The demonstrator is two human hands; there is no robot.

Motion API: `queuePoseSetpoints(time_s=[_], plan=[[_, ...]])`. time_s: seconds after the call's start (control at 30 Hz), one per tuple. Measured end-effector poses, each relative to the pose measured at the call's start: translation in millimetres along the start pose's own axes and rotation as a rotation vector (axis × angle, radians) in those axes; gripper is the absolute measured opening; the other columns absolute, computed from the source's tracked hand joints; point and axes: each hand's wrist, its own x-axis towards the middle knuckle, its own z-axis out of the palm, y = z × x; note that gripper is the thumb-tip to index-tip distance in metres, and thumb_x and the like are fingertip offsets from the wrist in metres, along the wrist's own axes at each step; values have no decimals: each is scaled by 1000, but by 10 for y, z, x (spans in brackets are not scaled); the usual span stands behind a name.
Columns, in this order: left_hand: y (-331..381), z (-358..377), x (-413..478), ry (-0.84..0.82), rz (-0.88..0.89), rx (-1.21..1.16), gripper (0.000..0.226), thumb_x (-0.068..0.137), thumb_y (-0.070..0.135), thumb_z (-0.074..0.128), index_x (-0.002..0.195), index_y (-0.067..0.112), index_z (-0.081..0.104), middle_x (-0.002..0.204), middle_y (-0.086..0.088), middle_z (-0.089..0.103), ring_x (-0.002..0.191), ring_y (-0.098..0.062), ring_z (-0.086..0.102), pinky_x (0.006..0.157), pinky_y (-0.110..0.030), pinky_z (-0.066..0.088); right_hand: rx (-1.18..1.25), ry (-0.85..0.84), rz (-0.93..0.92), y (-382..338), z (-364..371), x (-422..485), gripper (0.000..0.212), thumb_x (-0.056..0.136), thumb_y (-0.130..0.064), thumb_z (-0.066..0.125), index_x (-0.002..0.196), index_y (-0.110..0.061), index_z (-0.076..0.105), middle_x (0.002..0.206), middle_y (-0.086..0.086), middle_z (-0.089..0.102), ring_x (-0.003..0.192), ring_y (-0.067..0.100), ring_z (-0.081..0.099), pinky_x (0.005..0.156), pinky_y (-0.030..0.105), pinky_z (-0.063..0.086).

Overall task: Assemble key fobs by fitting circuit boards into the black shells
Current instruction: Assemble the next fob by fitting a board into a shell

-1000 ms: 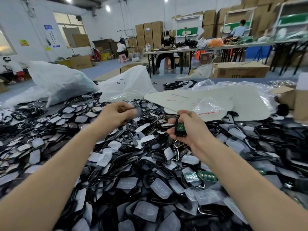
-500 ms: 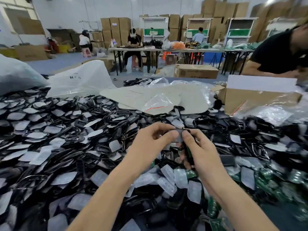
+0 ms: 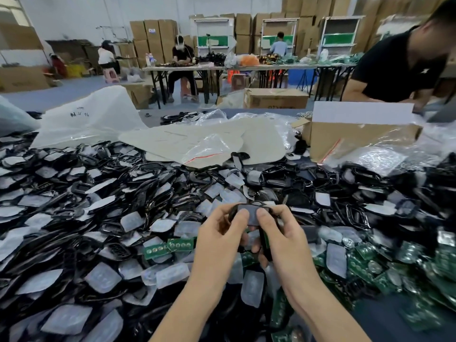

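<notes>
The room was a warehouse with stacked cartons (image 3: 153, 33) along its back wall, and in front stood a wide bench (image 3: 385, 324) buried under key-fob parts. Low in the middle of the view, raised just above the heap, a black shell (image 3: 252, 214) with a pale grey pad face sat between both hands. The left hand (image 3: 219, 239) had its grip closed on the shell's left end, thumb pressed on the face and fingers curled behind the rim. The right hand (image 3: 283, 243) gripped the right end the same way, its thumb just beside the other. A second dark piece (image 3: 267, 250) with a green edge was tucked under its curled fingers; whether that was a board seated in a shell could not be told.

Just left of the hands two green circuit boards (image 3: 170, 246) lay on the heap, and a pile of boards (image 3: 407, 262) spread to the right. Loose shells and translucent pads (image 3: 98, 206) covered the rest of the bench. Behind them lay a white plastic bag (image 3: 86, 119), a cream sheet (image 3: 187, 139) and an open cardboard box (image 3: 357, 139). A person in a black shirt (image 3: 399, 67) leaned in at far right, and other workers sat at a far bench (image 3: 246, 67).
</notes>
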Motion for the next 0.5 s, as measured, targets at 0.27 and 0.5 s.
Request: queuePoseSetpoints(time_s=[0.27,0.5], plan=[[-23,-17,-32,43,66,-20,20,98,24,61,101,40,73,76,6,70,70,-7,63,69,-23,55,107,45,33,12,40,-1,13,95,-35,65,84,-30,62,64,5,66,48,14,54,38,26,38],[13,105,-117,-9,42,-27,22,97,30,59,115,19,66,84,-2,68,72,-12,63,62,-23,53,152,115,51,80,70,-17,15,93,-39,69,81,-32,60,64,-5,61,51,11,53,44,24,42]])
